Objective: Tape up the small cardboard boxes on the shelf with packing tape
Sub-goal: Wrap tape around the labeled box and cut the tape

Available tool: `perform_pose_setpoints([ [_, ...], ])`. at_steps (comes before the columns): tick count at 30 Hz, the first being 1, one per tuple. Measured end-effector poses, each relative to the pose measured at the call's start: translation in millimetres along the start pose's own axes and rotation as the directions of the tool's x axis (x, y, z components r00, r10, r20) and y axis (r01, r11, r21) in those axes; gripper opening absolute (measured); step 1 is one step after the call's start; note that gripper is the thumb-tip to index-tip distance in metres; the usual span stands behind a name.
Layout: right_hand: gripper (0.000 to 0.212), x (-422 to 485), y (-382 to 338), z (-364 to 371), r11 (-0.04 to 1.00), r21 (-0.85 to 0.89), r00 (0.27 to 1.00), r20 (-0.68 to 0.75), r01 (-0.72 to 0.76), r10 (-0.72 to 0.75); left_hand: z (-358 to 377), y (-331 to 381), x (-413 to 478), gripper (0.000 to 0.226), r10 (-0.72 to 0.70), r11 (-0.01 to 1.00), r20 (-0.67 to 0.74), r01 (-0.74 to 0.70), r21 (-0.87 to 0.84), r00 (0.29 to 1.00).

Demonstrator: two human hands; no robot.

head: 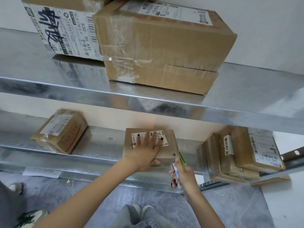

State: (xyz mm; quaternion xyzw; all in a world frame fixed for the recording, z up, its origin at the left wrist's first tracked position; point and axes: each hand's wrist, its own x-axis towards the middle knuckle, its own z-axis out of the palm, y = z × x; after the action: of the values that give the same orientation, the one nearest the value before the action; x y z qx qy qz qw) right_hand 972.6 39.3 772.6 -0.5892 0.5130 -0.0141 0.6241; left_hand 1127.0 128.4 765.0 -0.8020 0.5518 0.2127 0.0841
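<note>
From the head view, we look down on two metal shelves. The small box point(166, 156) we are working on lies flat near the front edge of the lower shelf point(102, 145), about midway along it, with its white label facing up. Our left hand point(148, 146) lies flat on top of it, fingers straight and spread over the label, pressing down rather than gripping. Our right hand point(181, 174) is just off the box's front right corner, fingers curled round a green tool point(183, 159) whose tip points toward that corner. Something pale and crinkled sits in the same grip. We cannot tell whether it is tape or a wrapper, nor whether the tool is a cutter or a dispenser.

Toward the left end of the same shelf a second box point(60, 134) sits skewed. At the right end a stack of flat boxes point(238, 153) seems to overhang the front edge. On the upper shelf point(74, 74) two large boxes point(164, 51) stand side by side, touching.

We judge the small box to be light and fairly stiff, yet apt to slide on the smooth metal, so a flat palm on top is a sound hold. Its walls would likely dent under a hard squeeze. It is better to steady it by the top face or pinch it across opposite edges, leaving the seam free for the tape.
</note>
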Motion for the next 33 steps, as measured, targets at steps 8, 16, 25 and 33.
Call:
perform_pose_setpoints([
  [8,0.047,-24.8,-48.7,-5.8,0.952,0.188,0.961,0.088,0.243,-0.263,-51.7,-14.7,-1.4,0.049,-0.067,0.971,0.007,0.067,-0.231,0.998],
  [16,0.043,-18.1,-62.1,2.4,0.944,0.174,0.955,0.055,0.279,-0.292,5.7,1.7,17.2,0.03,-0.14,0.99,-0.733,0.114,-0.086,0.666],
  [25,0.037,-11.6,-67.7,1.9,0.928,0.235,0.949,0.063,0.288,-0.31,-7.4,-6.7,26.9,0.033,-0.13,0.988,-0.701,0.147,-0.036,0.702],
  [33,0.037,14.0,-89.7,1.6,0.935,0.179,0.95,-0.003,0.307,-0.311,-17.3,-18.9,48.4,0.042,-0.247,0.969,-0.538,0.213,-0.125,0.806],
])
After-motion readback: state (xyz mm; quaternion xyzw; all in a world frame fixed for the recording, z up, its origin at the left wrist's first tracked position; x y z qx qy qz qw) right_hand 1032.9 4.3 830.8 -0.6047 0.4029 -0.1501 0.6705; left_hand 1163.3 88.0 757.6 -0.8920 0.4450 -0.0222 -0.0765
